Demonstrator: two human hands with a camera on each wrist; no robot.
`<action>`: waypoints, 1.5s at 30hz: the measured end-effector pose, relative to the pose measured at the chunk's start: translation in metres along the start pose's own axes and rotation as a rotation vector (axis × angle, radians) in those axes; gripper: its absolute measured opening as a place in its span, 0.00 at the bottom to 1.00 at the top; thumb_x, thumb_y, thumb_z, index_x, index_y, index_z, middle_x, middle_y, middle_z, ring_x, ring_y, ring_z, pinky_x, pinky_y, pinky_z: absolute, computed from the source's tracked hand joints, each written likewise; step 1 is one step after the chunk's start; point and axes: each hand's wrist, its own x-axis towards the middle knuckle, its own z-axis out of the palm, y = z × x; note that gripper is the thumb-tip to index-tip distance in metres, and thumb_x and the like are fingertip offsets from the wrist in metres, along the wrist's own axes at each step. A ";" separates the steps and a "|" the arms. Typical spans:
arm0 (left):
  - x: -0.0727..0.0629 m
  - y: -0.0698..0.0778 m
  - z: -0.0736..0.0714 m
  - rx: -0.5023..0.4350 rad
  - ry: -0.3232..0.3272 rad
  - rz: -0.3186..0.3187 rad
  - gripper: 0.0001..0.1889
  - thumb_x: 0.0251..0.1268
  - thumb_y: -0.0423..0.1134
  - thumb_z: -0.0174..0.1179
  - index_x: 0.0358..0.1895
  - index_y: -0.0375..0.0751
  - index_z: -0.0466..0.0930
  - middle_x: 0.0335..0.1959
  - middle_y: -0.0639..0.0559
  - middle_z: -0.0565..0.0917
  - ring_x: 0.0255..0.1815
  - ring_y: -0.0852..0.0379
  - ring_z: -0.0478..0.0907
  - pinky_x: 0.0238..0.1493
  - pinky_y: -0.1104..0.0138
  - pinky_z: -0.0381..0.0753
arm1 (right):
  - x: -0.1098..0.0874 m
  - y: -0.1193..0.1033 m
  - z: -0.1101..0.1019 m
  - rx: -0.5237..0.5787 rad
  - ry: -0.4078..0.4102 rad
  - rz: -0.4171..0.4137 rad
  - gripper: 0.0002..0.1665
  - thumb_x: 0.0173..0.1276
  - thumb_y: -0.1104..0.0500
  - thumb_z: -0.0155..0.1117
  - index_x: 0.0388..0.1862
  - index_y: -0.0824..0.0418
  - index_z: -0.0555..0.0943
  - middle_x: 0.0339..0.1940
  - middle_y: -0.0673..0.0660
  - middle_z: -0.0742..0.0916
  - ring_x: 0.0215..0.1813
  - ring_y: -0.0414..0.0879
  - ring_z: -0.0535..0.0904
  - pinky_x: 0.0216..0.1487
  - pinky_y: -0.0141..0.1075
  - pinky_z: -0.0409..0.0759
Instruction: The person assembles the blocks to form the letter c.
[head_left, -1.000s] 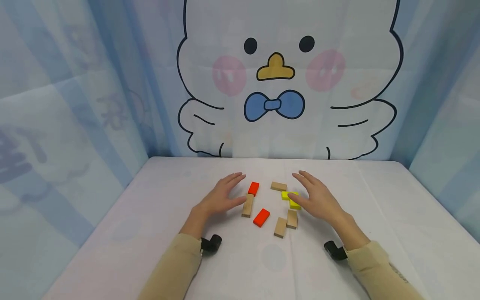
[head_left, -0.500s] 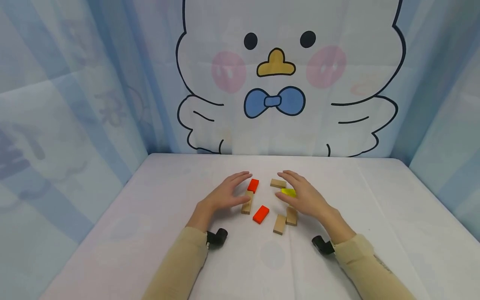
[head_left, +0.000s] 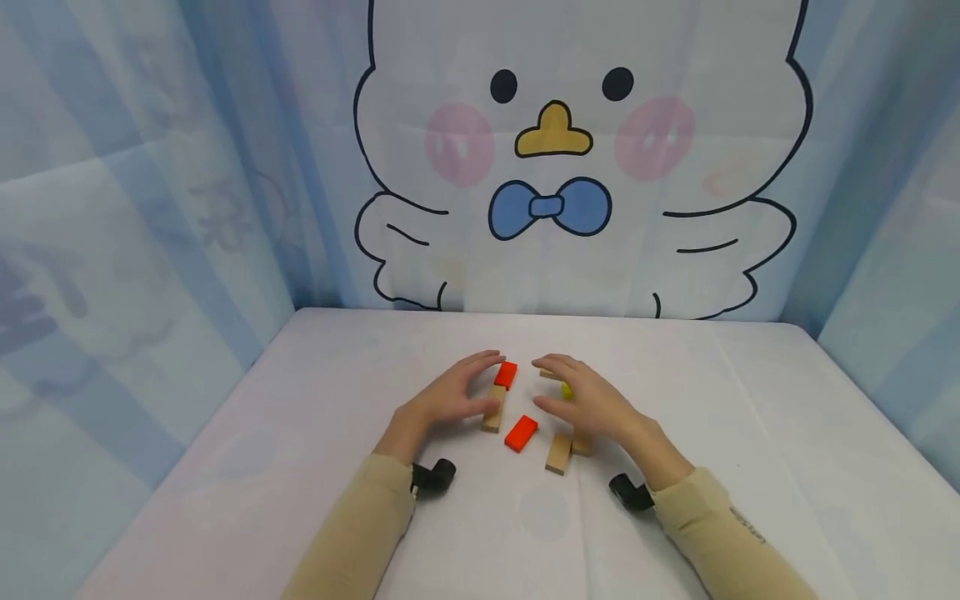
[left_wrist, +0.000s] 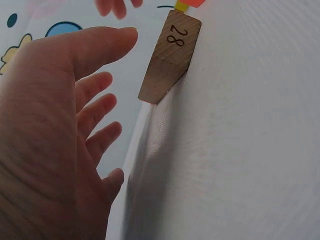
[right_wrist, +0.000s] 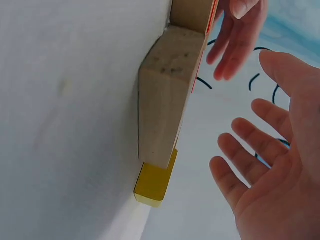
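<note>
My left hand point(head_left: 446, 396) hovers with loosely bent, spread fingers beside a wooden block point(head_left: 492, 419) and a red block point(head_left: 506, 375). In the left wrist view that wooden block point(left_wrist: 172, 55) bears the number 28, and nothing is in the hand's grasp. Relaxed and holding nothing, my right hand point(head_left: 596, 402) is above the right-hand blocks. It mostly hides a yellow block point(head_left: 567, 391) and partly covers two wooden blocks, one far point(head_left: 549, 374) and one near point(head_left: 582, 446). The right wrist view shows a wooden block point(right_wrist: 162, 110) and a yellow block point(right_wrist: 155, 182) apart from the fingers.
Between the hands lies another red block point(head_left: 521, 433), with a wooden block point(head_left: 558, 454) to its right. All rest on a white-covered table point(head_left: 262, 483). A cartoon-printed curtain point(head_left: 555, 267) stands behind the table's far edge. Each wrist wears a black camera point(head_left: 435, 477).
My right hand has moved left, from beside the yellow blocks to over them. The left hand has shifted slightly right. The blocks lie where they were.
</note>
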 end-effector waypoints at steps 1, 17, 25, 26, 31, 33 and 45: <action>-0.001 0.000 0.000 -0.002 -0.001 -0.001 0.38 0.65 0.54 0.62 0.78 0.51 0.63 0.80 0.51 0.58 0.79 0.48 0.54 0.74 0.45 0.56 | 0.000 -0.001 0.001 0.005 -0.005 -0.009 0.35 0.72 0.49 0.67 0.73 0.57 0.72 0.73 0.60 0.72 0.73 0.60 0.66 0.68 0.61 0.67; -0.009 0.004 -0.005 -0.031 -0.045 -0.012 0.38 0.61 0.55 0.66 0.76 0.54 0.66 0.79 0.52 0.61 0.78 0.49 0.55 0.74 0.44 0.57 | -0.001 -0.004 0.001 0.047 -0.132 -0.203 0.22 0.70 0.57 0.68 0.61 0.59 0.82 0.61 0.51 0.81 0.66 0.51 0.73 0.66 0.51 0.73; -0.012 0.000 -0.005 -0.028 -0.058 -0.006 0.34 0.57 0.56 0.70 0.68 0.55 0.75 0.75 0.57 0.66 0.77 0.53 0.57 0.74 0.48 0.57 | -0.001 -0.006 0.006 0.029 -0.250 -0.209 0.21 0.70 0.58 0.69 0.62 0.57 0.82 0.64 0.54 0.81 0.67 0.52 0.74 0.67 0.50 0.73; -0.013 0.000 -0.005 -0.031 -0.061 -0.007 0.33 0.57 0.56 0.70 0.67 0.54 0.76 0.75 0.57 0.66 0.77 0.53 0.57 0.75 0.48 0.56 | -0.001 -0.006 0.007 0.027 -0.264 -0.210 0.21 0.70 0.58 0.69 0.62 0.58 0.82 0.64 0.54 0.81 0.67 0.52 0.74 0.67 0.50 0.72; -0.015 -0.001 -0.003 -0.042 -0.068 -0.023 0.32 0.57 0.55 0.71 0.66 0.53 0.77 0.74 0.57 0.68 0.76 0.52 0.59 0.75 0.48 0.56 | -0.002 -0.005 0.010 0.017 -0.319 -0.214 0.20 0.71 0.58 0.69 0.60 0.58 0.83 0.63 0.53 0.82 0.66 0.52 0.75 0.67 0.50 0.72; -0.016 -0.001 -0.002 -0.043 -0.069 -0.035 0.32 0.56 0.56 0.71 0.66 0.54 0.77 0.74 0.57 0.68 0.76 0.52 0.59 0.75 0.48 0.56 | -0.002 -0.005 0.011 0.019 -0.323 -0.223 0.19 0.70 0.59 0.69 0.59 0.58 0.84 0.61 0.52 0.83 0.64 0.51 0.76 0.67 0.49 0.72; -0.013 -0.001 0.000 -0.033 -0.053 -0.050 0.33 0.58 0.57 0.71 0.68 0.55 0.76 0.73 0.56 0.68 0.76 0.53 0.59 0.74 0.50 0.58 | -0.002 -0.002 0.010 0.000 -0.278 -0.267 0.14 0.70 0.63 0.69 0.53 0.58 0.86 0.51 0.48 0.87 0.57 0.47 0.81 0.62 0.46 0.77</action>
